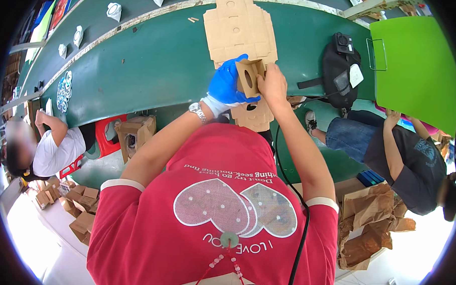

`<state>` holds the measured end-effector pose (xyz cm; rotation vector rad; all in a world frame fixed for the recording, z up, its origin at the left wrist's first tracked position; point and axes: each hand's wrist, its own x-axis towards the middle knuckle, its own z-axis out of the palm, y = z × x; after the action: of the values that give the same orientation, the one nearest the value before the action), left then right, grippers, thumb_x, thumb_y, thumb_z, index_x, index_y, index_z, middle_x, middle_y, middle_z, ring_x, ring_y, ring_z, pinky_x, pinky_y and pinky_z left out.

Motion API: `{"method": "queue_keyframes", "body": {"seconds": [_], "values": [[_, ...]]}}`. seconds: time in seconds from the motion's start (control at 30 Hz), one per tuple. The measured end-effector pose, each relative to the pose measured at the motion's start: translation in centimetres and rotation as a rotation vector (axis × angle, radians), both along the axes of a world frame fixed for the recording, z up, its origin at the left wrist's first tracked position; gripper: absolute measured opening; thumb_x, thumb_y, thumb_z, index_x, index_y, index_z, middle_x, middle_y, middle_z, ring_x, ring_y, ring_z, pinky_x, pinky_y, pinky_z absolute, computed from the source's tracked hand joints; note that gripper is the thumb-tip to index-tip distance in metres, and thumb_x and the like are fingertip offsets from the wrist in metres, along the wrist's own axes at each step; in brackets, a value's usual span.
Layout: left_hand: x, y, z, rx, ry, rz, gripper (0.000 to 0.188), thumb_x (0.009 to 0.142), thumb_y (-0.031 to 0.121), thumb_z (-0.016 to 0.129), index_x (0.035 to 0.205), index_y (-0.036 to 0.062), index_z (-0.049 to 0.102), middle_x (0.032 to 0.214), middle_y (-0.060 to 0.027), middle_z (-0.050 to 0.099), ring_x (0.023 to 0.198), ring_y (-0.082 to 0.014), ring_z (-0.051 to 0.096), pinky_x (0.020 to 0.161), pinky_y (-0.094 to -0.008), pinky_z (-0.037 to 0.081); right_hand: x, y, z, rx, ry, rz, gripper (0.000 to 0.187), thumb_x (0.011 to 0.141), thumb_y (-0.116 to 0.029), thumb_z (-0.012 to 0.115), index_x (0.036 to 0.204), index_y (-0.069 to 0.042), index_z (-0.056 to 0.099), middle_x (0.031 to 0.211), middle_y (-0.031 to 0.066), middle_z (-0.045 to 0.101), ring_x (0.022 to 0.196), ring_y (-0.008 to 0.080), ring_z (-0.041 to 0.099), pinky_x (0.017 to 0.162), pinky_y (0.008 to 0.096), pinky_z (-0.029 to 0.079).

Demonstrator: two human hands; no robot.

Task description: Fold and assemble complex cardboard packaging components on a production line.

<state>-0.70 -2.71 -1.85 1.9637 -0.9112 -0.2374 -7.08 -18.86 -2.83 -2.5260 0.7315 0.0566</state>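
Observation:
My left hand (224,86), in a blue glove, is closed around a small brown cardboard box (243,72) with a round hole in its front panel. My bare right hand (273,86) grips the box's right side, its fingers bent over the edge. Under and beyond the hands, flat die-cut cardboard blanks (241,40) lie on the green table (160,60). Another cardboard piece (251,122) with a dark hole shows at the table's near edge, just below my hands.
At right lie a black backpack (336,76) and a bright green panel (416,63). White pouches (113,11) sit on the far belt; blue-and-white rings (64,91) lie at left. A person sits on each side. A black cable (305,220) hangs along my right arm.

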Motion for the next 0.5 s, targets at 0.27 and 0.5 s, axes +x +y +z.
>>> {"method": "queue_keyframes", "body": {"seconds": [0.27, 0.5], "values": [[2.9, 2.3, -0.5, 0.025, -0.007, -0.268, 0.083, 0.076, 0.01, 0.074, 0.15, 0.0152, 0.036, 0.15, -0.013, 0.042, 0.132, -0.0344, 0.047, 0.107, -0.0402, 0.042, 1.4, -1.6, 0.2, 0.131, -0.079, 0.368, 0.019, 0.078, -0.009, 0.069, 0.091, -0.002, 0.056, 0.095, 0.0167, 0.062, 0.096, 0.0355, 0.062, 0.08, 0.0479, 0.051], [4.1, 3.3, -5.8, 0.175, -0.159, -0.272, 0.04, 0.087, 0.011, 0.062, 0.126, 0.0146, 0.056, 0.122, -0.0085, 0.061, 0.108, -0.0305, 0.062, 0.092, -0.0368, 0.05, -0.4, -0.4, 1.3, 0.589, 0.061, 0.239, 0.03, 0.092, -0.021, 0.061, 0.118, -0.006, 0.065, 0.112, 0.0148, 0.067, 0.101, 0.0268, 0.063, 0.088, 0.0347, 0.049]]}}
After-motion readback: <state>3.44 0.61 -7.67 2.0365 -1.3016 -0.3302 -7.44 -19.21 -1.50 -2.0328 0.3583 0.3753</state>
